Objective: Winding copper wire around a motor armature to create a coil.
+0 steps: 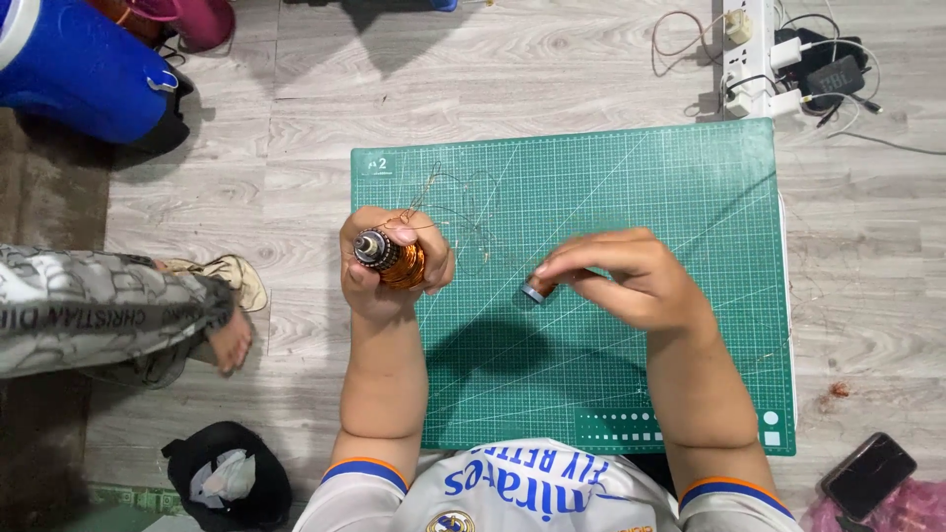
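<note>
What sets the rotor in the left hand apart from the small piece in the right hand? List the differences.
The rotor is larger, with orange copper windings and a dark metal end; the small piece is a tiny grey-blue cylinder. The left hand wraps the rotor in a full grip, held above the mat; the right hand pinches the piece with its fingertips, low by the mat. Thin wires trail from the rotor, none from the piece. Both are held over the green mat.

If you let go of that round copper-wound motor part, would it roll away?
Probably: the copper-wound motor part in the left hand looks cylindrical, so it could roll on the flat green cutting mat. Likely heavy for its size. Its loose thin wires look floppy.
</note>
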